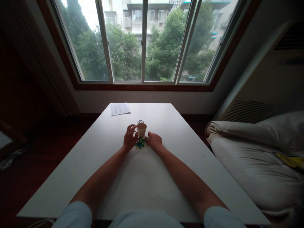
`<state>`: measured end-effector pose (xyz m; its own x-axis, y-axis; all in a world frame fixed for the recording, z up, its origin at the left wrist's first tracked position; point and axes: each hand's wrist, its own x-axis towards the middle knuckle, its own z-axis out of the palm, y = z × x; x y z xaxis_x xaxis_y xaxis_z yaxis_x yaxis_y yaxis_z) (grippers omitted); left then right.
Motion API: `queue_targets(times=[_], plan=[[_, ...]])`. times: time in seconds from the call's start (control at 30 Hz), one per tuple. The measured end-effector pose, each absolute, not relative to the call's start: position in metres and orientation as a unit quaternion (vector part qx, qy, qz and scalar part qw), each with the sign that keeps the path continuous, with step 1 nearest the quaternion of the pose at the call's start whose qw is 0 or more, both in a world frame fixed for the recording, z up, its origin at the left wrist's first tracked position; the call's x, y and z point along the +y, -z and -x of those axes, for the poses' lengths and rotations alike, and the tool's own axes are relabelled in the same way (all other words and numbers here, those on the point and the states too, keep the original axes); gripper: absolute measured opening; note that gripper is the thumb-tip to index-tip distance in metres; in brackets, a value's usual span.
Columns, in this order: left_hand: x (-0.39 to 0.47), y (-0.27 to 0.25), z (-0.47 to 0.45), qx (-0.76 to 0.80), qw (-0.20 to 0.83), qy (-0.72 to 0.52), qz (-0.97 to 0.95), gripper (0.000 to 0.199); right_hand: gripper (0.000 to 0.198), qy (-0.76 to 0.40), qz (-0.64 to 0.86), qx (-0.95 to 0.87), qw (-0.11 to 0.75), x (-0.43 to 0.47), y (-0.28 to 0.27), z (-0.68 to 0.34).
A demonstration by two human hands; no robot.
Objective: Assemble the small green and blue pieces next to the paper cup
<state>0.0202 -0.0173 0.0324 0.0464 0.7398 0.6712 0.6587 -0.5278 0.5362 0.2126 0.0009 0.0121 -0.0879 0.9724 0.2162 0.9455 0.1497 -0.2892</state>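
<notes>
Looking down at two bare hands over a white tabletop [133, 190], with a light brown paper cup [142, 130] sitting upright between the two sets of fingers, mouth up. On the left hand [130, 136] the fingers are spread in a curve, thumb apart from index, right up against the cup's left side. Can't really tell whether they're gripping it or just resting there, tbh. The right hand [155, 140] has its fingers curled in and bunched narrow, just to the right of the cup's lower part, and I can't tell if anything is pinched in them.

Between both sets of fingers, right in front of the cup on the near side, there's a loose pile of small colored pieces [140, 143], mostly green and blue with some yellow, too tiny to make out properly. A couple of dark specks lie just under the right fingers. Just beyond the left fingers, behind the cup, there's a small round thing with a dark rim [140, 121]. Farther past those fingers and off to the left are some printed sheets [120, 109].
</notes>
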Motion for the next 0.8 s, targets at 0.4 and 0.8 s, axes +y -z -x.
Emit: queue_targets(times=[0.4, 0.8], plan=[[0.005, -0.009, -0.001, 0.616, 0.070, -0.319, -0.717, 0.024, 0.023, -0.045, 0.589, -0.795, 0.140, -0.004, -0.019, -0.211], [0.004, -0.012, -0.003, 0.619, 0.080, -0.228, -0.747, 0.022, 0.020, -0.061, 0.581, -0.789, 0.189, 0.009, -0.016, -0.227]])
